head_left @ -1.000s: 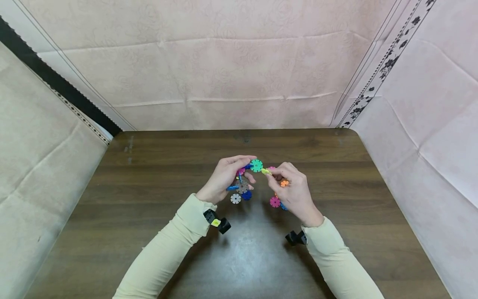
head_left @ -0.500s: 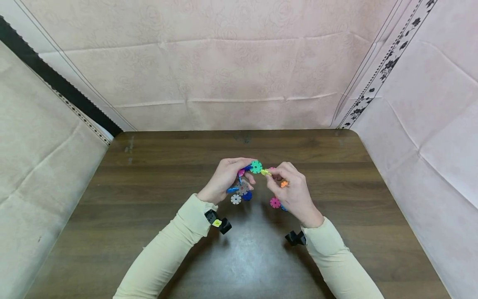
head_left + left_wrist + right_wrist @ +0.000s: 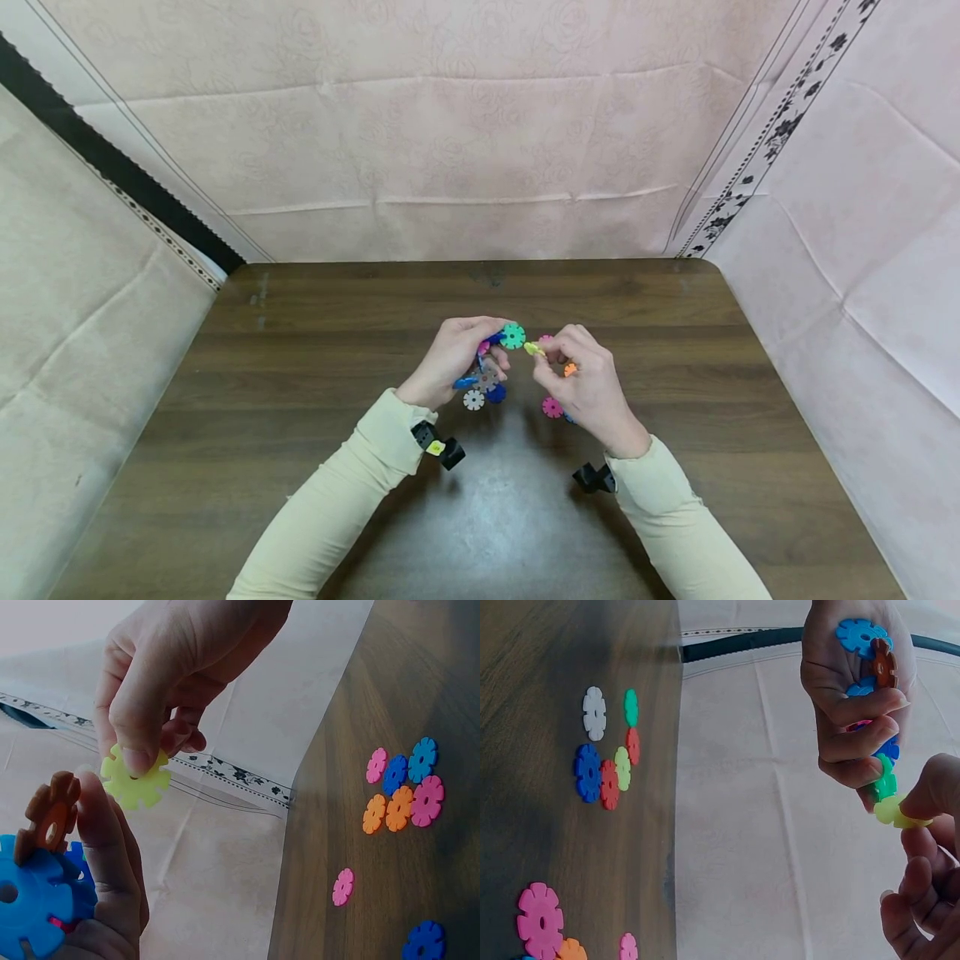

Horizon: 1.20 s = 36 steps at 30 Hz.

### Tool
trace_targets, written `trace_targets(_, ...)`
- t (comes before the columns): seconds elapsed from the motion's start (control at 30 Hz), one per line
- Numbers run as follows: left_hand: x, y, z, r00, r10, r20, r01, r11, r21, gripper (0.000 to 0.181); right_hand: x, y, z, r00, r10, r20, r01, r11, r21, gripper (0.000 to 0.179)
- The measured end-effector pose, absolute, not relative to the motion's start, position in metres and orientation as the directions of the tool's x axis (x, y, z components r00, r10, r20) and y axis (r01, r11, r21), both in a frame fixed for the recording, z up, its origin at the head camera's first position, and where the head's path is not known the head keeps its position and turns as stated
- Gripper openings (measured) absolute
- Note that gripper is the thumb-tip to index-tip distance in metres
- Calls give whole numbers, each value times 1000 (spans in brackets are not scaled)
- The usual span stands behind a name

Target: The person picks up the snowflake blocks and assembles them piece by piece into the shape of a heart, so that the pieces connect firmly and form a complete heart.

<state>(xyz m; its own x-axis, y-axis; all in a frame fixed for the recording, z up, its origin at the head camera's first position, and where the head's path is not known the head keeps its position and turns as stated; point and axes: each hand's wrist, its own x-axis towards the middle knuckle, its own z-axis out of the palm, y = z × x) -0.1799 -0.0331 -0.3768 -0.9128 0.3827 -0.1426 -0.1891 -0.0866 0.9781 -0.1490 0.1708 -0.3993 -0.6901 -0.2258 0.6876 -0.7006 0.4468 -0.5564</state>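
Observation:
My left hand point(image 3: 453, 354) holds a chain of notched plastic snowflake discs, raised over the table. A light blue disc point(image 3: 37, 900) and a brown disc point(image 3: 52, 817) stick out at one end, in the left wrist view. At the other end is a green disc point(image 3: 513, 336), past the left fingertips. Between thumb and fingers, my right hand point(image 3: 588, 375) pinches a yellow-green disc point(image 3: 135, 778). In the right wrist view this yellow-green disc point(image 3: 896, 812) lies right at the green disc's point(image 3: 885, 778) edge. Curled left fingers point(image 3: 859, 742) hide the chain's middle.
Loose snowflake discs lie on the wooden table point(image 3: 337, 500). A white disc point(image 3: 473, 400) and a dark blue disc point(image 3: 496, 393) are below the left hand. Near the right hand are a pink disc point(image 3: 552, 407) and an orange disc point(image 3: 571, 369). Cloth point(image 3: 450, 150) hangs behind.
The green disc has shifted slightly down and left in the head view, with the left fingers. The right hand keeps its pinch on the yellow-green disc, nearly still.

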Motion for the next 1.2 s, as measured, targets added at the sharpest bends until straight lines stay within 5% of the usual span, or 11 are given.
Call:
trace_targets(0.8, -181, -30, -376, -903, 408, -138, -157, -13, 988, 25, -146, 170, -392, -653, -304, 693, -734, 480, -481, 14)
trace_targets(1.2, -182, -30, -380, -894, 427, -136, -183, -71, 981, 30, -148, 173, -395, -672, -219, 708, -715, 439, -544, 17)
